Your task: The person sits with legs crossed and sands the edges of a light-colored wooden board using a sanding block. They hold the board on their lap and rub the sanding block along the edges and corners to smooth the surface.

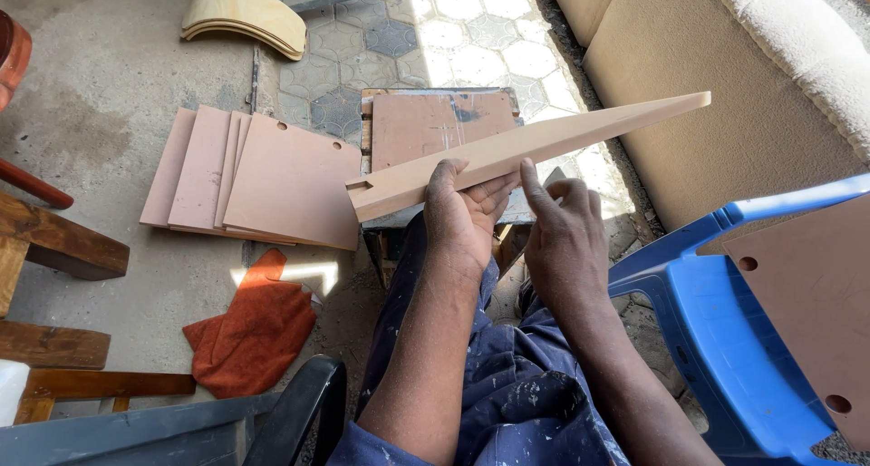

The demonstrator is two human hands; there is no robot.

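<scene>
- Clearly, the tapered wooden board [535, 149] sits in the air over the person's lap, its notched wide end to the left and its narrow tip rising to the right
- left hand [464, 214] is clamped around the wide half from beneath, thumb on the face
- right hand [564, 235] is partly curled, forefinger touching the lower edge, gripping nothing
- it looks stiff, light and smooth-faced; I judge the thin tip and notch fragile, so hold near the wide middle
- a stack of flat panels [249, 176] lies on the floor, well apart
</scene>
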